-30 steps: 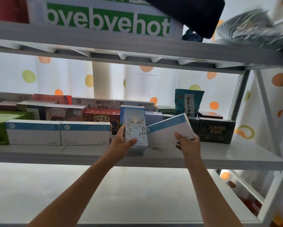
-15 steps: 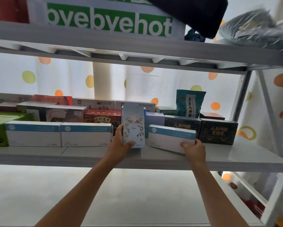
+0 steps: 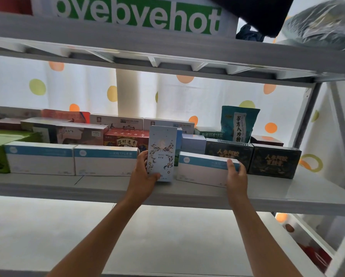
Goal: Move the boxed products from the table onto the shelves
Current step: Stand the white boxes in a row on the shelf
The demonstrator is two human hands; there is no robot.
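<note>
My left hand point(image 3: 141, 176) grips a tall pale-blue box with a dark ornamental pattern point(image 3: 162, 150), standing upright on the middle shelf point(image 3: 287, 194). To its right my right hand point(image 3: 235, 174) holds the right end of a flat white box with a blue stripe point(image 3: 201, 167), which lies on the shelf in front of a black box with gold lettering point(image 3: 227, 151). Two more white and blue boxes point(image 3: 72, 158) stand in a row to the left.
Behind are red, white and green boxes, a teal pouch point(image 3: 238, 124) and a second black box point(image 3: 274, 160) at the right. The upper shelf point(image 3: 167, 47) carries a green-lettered carton. A white upright point(image 3: 305, 120) closes the right side. A lower shelf point(image 3: 147, 246) lies beneath.
My right hand has lowered the tilted white and blue box flat onto the shelf and slid it rightwards in front of the black box. My left hand keeps holding the upright patterned box.
</note>
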